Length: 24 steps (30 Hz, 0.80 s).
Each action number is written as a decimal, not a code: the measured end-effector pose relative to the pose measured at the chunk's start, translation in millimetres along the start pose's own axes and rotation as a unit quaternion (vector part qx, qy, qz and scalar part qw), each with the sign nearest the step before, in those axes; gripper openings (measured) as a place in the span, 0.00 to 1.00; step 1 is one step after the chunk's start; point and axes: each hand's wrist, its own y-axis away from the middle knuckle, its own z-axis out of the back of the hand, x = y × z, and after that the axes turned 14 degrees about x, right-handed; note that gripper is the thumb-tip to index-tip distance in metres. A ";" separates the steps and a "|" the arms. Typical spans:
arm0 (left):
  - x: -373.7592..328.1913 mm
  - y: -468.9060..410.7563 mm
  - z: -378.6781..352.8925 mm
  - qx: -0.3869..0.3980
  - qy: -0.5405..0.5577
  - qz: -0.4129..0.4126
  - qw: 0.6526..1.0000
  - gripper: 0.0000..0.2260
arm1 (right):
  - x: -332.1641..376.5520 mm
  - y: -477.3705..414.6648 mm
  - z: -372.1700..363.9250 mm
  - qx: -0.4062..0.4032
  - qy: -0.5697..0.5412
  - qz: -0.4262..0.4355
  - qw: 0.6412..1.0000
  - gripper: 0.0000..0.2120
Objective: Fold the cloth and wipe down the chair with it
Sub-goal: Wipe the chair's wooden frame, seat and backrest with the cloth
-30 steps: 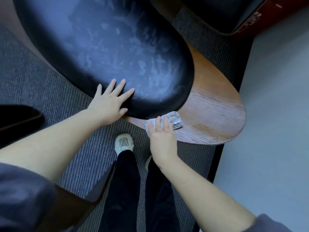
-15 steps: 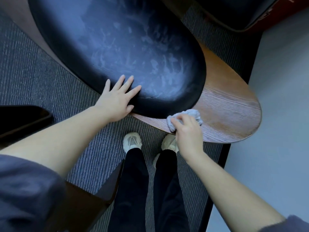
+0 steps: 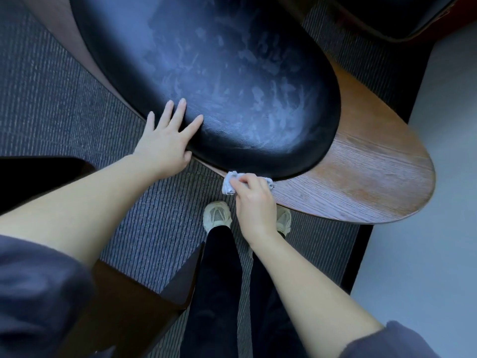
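Observation:
The chair has a black padded cushion [image 3: 232,81] streaked with pale wipe marks, resting on a rounded wooden base [image 3: 361,182]. My left hand [image 3: 165,143] lies flat with fingers spread on the cushion's near edge. My right hand [image 3: 254,200] grips a small bunched white cloth [image 3: 228,186] and presses it on the wood rim just below the cushion's front edge. Most of the cloth is hidden under my fingers.
Striped grey carpet [image 3: 64,99] lies under and around the chair. My two pale shoes [image 3: 216,215] stand right below the wooden rim. A dark angular object [image 3: 124,301] sits at lower left. Smooth grey floor [image 3: 426,254] lies to the right, and another dark seat [image 3: 387,14] is at top right.
My right hand has slid the cloth along the wooden rim, first to the right, then back left under the cushion edge. My left hand stays planted on the cushion.

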 end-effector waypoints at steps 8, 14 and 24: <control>-30.9 1.7 -0.4 0.005 0.007 0.005 1.000 0.36 | -81.1 24.8 60.8 0.020 0.118 0.042 0.992 0.07; -72.3 -1.7 2.9 0.026 0.004 -0.014 1.000 0.36 | -138.1 -11.2 117.4 -0.041 0.141 -0.110 0.983 0.09; -138.8 -8.2 16.6 0.051 0.018 -0.066 0.996 0.36 | -173.9 -39.7 148.1 0.028 0.148 -0.016 0.988 0.12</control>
